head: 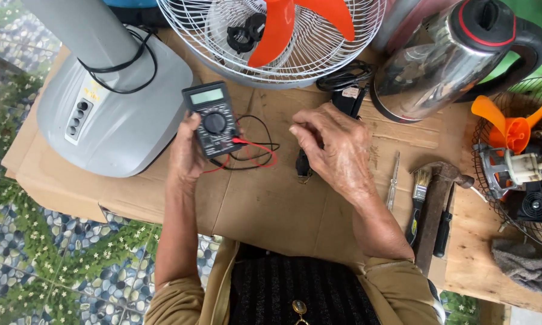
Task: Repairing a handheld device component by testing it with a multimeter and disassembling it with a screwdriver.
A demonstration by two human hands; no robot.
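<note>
- A cardboard-covered bench (265,204) stands over patterned floor tiles, with fan parts and a kettle (439,60) around.
- The left hand (186,150) holds the meter (212,118), fingers wrapped around it.
- The right hand (334,147) has fingers pinched together over a small black part (303,165); what they pinch is hidden.
- Best to keep the meter's screen facing up and steady.

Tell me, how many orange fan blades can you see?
2. One orange fan blade sits in the white grille at the top. A smaller orange fan blade is in the dark grille on the right. More may lie outside the picture.

Bare cardboard (271,204) between fan base (120,120), hammer (436,204)
</note>
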